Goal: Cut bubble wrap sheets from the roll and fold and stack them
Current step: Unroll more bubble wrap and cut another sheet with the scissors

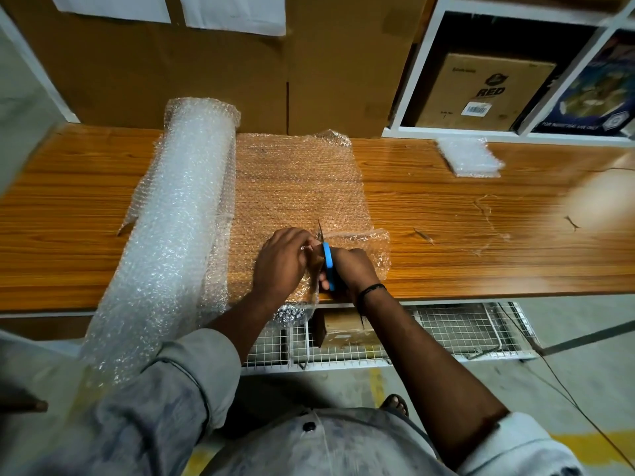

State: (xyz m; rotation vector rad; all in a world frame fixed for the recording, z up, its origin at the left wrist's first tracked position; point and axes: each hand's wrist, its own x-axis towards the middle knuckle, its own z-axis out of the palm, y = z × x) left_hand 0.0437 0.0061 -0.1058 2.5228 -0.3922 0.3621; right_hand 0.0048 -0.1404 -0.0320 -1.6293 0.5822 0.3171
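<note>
**Scissor cut started at near edge of unrolled sheet**

Risks, left to right: bubble wrap roll (178, 214) lying across desk (481, 242), near end overhanging the edge; could shift or drag the sheet if tugged. Unrolled sheet (295, 187) flat beside it, still joined to roll; could bunch or skew under the blades, giving a crooked edge. Left-hand fingertips very close to blades, nick risk.

Left hand (281, 266) curled, pinching sheet just left of the cut line, pressing it to desk. Scissors (326, 259), blue handles, blades pointing away. Right hand (350, 269) clenched around handles; blade gap too small to tell. Folded stack (469, 158) far right, well apart, near shelf (422, 73).
</note>
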